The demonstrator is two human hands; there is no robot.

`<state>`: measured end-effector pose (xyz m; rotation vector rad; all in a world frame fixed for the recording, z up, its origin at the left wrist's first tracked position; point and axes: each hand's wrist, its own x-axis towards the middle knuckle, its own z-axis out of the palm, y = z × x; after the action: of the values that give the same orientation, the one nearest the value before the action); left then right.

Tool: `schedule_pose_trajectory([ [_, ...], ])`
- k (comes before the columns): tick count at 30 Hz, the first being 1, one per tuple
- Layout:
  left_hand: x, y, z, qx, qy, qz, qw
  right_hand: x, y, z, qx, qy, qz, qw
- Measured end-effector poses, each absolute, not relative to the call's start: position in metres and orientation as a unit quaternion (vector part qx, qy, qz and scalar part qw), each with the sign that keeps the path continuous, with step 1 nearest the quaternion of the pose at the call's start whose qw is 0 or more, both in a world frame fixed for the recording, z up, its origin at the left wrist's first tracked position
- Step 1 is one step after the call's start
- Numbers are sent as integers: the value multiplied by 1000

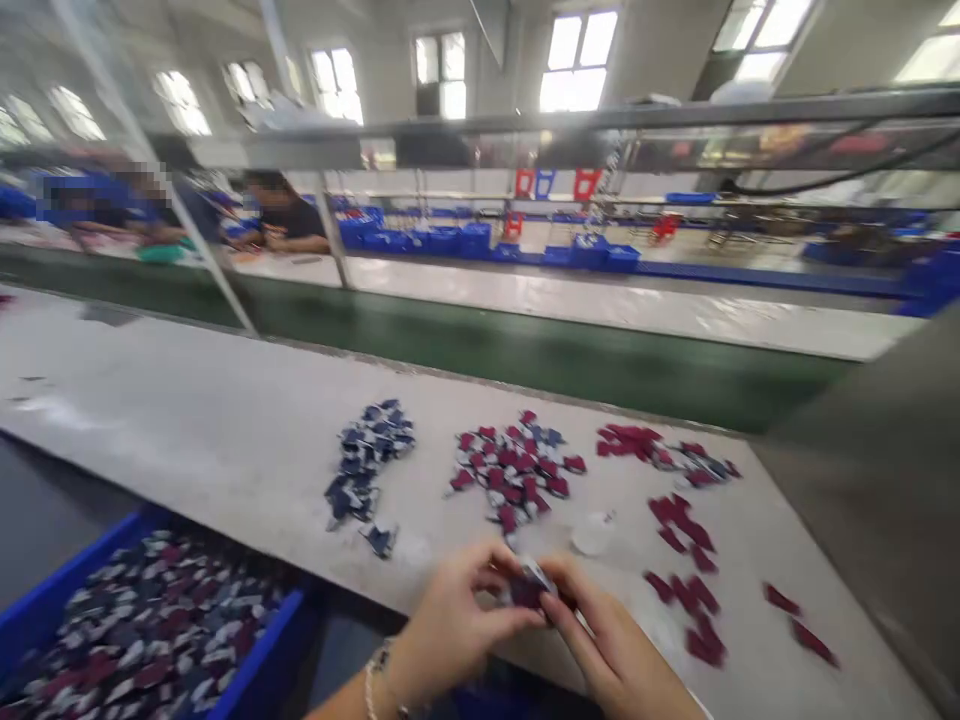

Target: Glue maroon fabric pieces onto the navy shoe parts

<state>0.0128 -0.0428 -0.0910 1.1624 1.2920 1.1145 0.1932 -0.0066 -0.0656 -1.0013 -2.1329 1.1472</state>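
Both my hands meet over the front edge of the white table [247, 420]. Between the fingertips of my left hand [457, 620] and my right hand [600, 630] is a small maroon-and-white fabric piece [528, 590], pinched from both sides and partly covered by the fingers. Just beyond lies a pile of maroon and white pieces [510, 465], with a few navy ones at its back. To its left is a pile of navy and white pieces [367, 455]. Loose maroon pieces [682, 522] are spread to the right. A whitish round item [592, 533], blurred, sits near my right hand.
At lower left stands a blue bin [259, 650] full of small maroon, navy and white pieces. A grey panel [877, 480] bounds the table's right side. Behind runs a green strip [525, 345], then another table. Co-workers [292, 215] sit at the far left; blue crates [450, 240] stand beyond.
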Motion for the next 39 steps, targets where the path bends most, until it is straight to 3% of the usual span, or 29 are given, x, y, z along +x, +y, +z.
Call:
schedule_pose_trajectory([
  [6,-2,-42,-74,623,539,355,441,201,-14,-51,-393,-785,423,227],
  [13,-1,-50,-75,656,554,322,400,203,-15,-52,-412,-799,408,157],
  [17,-1,-55,-76,653,554,317,407,205,-14,-47,-392,-840,361,100],
  [39,-2,-54,-84,616,503,337,504,207,-19,-41,-362,-862,347,78],
])
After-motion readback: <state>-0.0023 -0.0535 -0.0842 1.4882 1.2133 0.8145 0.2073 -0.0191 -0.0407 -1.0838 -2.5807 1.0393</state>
